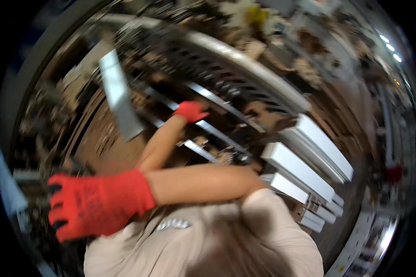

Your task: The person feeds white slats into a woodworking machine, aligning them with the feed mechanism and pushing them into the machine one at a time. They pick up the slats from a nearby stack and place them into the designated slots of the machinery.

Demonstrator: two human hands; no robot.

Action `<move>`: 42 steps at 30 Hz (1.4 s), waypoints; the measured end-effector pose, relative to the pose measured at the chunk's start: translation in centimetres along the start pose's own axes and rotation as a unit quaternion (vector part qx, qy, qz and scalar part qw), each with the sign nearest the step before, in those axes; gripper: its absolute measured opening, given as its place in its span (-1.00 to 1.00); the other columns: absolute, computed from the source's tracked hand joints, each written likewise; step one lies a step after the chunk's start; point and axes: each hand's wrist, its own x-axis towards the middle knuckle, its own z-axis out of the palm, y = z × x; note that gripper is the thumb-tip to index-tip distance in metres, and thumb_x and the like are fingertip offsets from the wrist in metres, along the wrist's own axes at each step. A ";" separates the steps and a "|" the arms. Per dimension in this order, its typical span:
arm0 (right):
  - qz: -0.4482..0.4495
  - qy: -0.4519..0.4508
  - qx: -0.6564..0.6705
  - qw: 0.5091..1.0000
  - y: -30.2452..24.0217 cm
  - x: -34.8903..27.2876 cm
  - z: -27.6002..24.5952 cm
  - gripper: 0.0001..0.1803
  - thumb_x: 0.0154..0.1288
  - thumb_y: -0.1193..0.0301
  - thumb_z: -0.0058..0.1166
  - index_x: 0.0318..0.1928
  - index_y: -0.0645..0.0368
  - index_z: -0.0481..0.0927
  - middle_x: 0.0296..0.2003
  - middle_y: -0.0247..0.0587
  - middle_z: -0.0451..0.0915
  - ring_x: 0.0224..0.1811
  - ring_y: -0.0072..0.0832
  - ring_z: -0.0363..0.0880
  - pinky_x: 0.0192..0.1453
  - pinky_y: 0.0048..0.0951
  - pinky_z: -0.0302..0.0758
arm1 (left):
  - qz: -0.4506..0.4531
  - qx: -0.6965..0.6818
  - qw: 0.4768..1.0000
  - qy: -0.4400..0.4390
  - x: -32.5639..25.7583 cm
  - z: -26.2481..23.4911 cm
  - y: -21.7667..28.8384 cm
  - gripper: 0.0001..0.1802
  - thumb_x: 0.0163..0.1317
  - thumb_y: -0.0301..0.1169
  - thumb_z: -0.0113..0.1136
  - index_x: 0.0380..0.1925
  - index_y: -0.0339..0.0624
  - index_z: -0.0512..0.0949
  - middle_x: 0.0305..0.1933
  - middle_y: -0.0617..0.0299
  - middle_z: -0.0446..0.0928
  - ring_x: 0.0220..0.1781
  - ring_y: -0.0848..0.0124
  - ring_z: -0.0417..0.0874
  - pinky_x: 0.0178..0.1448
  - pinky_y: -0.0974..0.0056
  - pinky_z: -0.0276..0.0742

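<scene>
Left hand [189, 111] by shiny straight rails [217, 133]; knit-gloved right hand [94, 203] well apart; can't tell grips

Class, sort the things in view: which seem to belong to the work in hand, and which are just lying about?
Probably the work:
- red-gloved left hand
- red-gloved right hand
- metal rails
- long pale panel
- white boards

Probably lying about:
- blurred yellow object
- blurred red object

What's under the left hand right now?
Lengths of shiny metal bar show on either side of the left hand. The hand covers whatever lies directly beneath it, and motion blur hides whether it touches metal.
</scene>
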 end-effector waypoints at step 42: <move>0.002 0.027 0.071 0.997 1.2 -0.3 -1.6 -0.25 -0.42 0.32 0.34 -0.02 0.18 0.49 -0.05 -0.06 0.49 0.07 -0.12 0.46 0.39 -0.04 0.13 | -0.077 0.055 0.989 -0.115 0.4 -1.1 1.5 -0.11 0.21 0.38 -0.11 0.23 -0.15 0.48 0.22 0.03 0.54 0.27 0.16 0.53 0.32 0.14 0.40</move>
